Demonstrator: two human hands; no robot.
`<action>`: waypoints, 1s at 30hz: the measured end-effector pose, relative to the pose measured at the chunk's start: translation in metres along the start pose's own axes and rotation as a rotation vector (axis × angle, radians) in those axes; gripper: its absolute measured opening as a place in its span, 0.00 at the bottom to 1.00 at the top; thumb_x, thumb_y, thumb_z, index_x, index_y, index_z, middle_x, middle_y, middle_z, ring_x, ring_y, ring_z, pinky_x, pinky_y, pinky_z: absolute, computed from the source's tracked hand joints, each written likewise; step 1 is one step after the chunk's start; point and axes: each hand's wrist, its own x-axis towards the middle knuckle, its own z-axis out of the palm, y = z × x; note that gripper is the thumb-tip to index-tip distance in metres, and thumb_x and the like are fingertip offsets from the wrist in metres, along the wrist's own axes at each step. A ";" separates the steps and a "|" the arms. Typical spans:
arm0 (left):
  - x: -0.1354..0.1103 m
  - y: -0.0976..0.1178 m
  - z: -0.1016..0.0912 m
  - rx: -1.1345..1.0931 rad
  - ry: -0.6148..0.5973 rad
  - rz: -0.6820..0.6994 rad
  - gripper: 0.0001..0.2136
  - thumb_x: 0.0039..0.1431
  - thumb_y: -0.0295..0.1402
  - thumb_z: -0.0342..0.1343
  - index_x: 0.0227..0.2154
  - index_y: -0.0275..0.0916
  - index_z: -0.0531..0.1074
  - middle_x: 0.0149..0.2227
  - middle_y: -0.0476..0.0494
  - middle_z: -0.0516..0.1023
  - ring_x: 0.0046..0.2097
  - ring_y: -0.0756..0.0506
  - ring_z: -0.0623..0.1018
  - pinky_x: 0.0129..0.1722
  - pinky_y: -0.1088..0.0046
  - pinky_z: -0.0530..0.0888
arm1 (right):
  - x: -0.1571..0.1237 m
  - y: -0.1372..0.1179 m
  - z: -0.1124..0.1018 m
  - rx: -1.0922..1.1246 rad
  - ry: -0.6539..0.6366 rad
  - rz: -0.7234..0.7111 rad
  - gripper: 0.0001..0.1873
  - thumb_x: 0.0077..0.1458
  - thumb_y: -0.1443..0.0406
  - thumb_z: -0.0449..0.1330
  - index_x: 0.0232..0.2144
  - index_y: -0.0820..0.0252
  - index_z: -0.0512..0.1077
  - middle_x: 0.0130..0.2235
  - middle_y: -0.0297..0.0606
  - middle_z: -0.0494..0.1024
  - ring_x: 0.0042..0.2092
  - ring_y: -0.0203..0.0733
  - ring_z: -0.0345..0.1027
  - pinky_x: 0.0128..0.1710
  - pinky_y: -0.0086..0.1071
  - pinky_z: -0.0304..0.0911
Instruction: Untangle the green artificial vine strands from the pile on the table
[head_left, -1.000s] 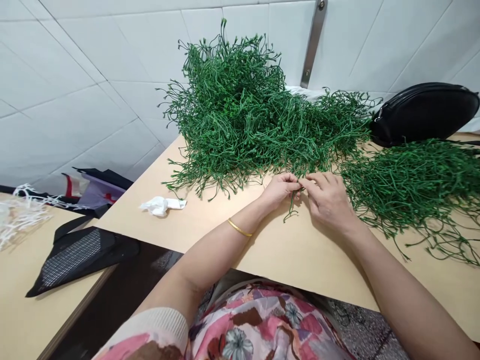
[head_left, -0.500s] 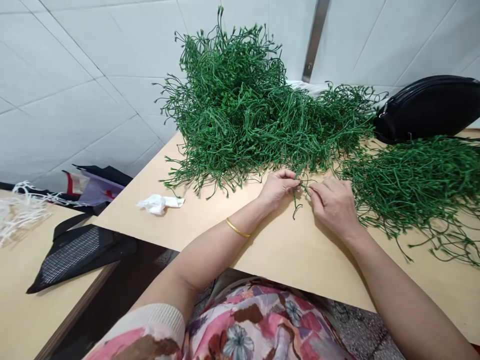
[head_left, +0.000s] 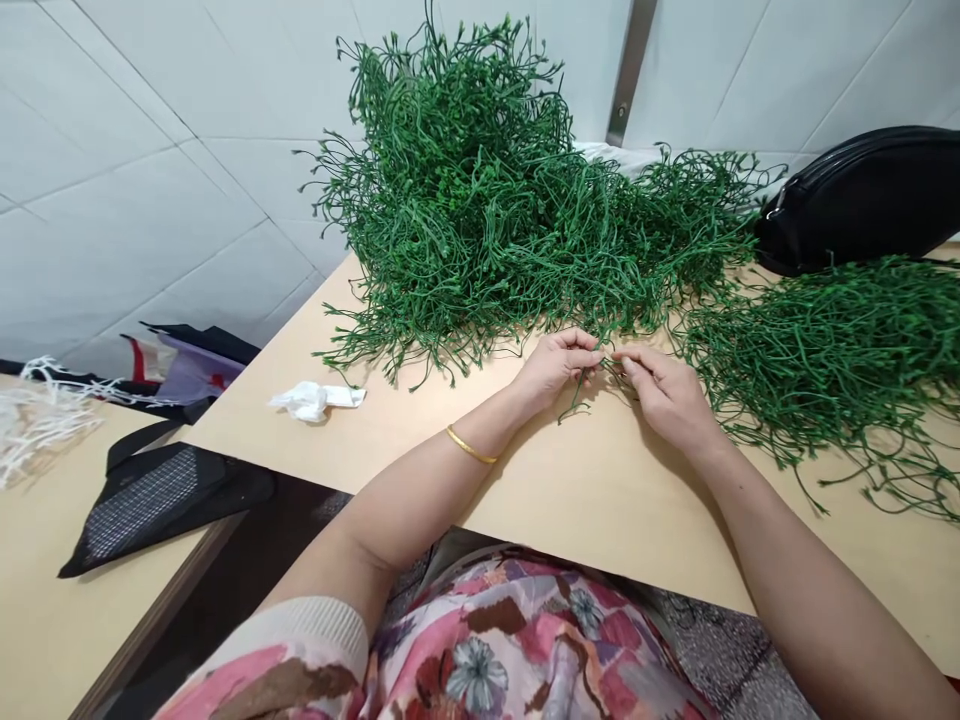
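My left hand (head_left: 559,368), with a gold bangle (head_left: 471,444) on its wrist, pinches a thin green artificial stem (head_left: 576,398) whose end dangles below the fingers. Close by on the right, my right hand (head_left: 664,390) has thumb and forefinger pinched on the same strand or one joined to it; the fingertips partly hide the spot. Behind both hands rises a big tangled heap of green artificial stems (head_left: 480,210) with small lighter tips. A second, lower pile of green stems (head_left: 832,360) lies to the right of my right hand.
A black zipped bag (head_left: 870,200) stands against the tiled wall (head_left: 247,70) at the right. A crumpled white tissue (head_left: 311,400) lies on the table (head_left: 525,500) to the left. On another table are a black mesh pouch (head_left: 142,500) and white strands (head_left: 45,425).
The dangling end of the stem has swung left and hangs more slanted. My fingertips have shifted slightly, and the whole view has tilted a little.
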 end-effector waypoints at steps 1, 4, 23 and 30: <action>0.000 0.000 0.000 0.000 -0.003 -0.005 0.07 0.42 0.23 0.59 0.24 0.34 0.65 0.19 0.52 0.69 0.20 0.56 0.69 0.21 0.79 0.66 | 0.000 0.000 -0.001 0.037 -0.014 0.037 0.14 0.58 0.64 0.48 0.37 0.62 0.72 0.33 0.40 0.75 0.35 0.40 0.67 0.36 0.32 0.59; -0.001 0.000 0.001 0.025 -0.010 -0.011 0.08 0.43 0.23 0.60 0.23 0.34 0.64 0.19 0.52 0.69 0.20 0.55 0.68 0.21 0.78 0.66 | 0.001 -0.001 -0.003 0.105 -0.072 0.092 0.16 0.59 0.60 0.47 0.31 0.62 0.71 0.27 0.36 0.71 0.29 0.37 0.62 0.31 0.30 0.56; -0.001 -0.001 0.013 0.275 0.074 -0.002 0.07 0.48 0.24 0.56 0.18 0.34 0.65 0.16 0.53 0.65 0.18 0.57 0.62 0.19 0.79 0.58 | -0.009 -0.019 0.014 -0.815 -0.073 -0.185 0.15 0.59 0.68 0.45 0.29 0.65 0.70 0.29 0.45 0.73 0.36 0.47 0.59 0.41 0.41 0.45; -0.003 0.000 0.015 0.447 0.084 0.007 0.15 0.52 0.22 0.51 0.12 0.35 0.58 0.12 0.55 0.57 0.16 0.57 0.58 0.17 0.79 0.53 | -0.009 -0.018 0.016 -0.883 -0.033 -0.308 0.11 0.54 0.71 0.48 0.30 0.66 0.71 0.31 0.45 0.73 0.37 0.47 0.56 0.45 0.42 0.43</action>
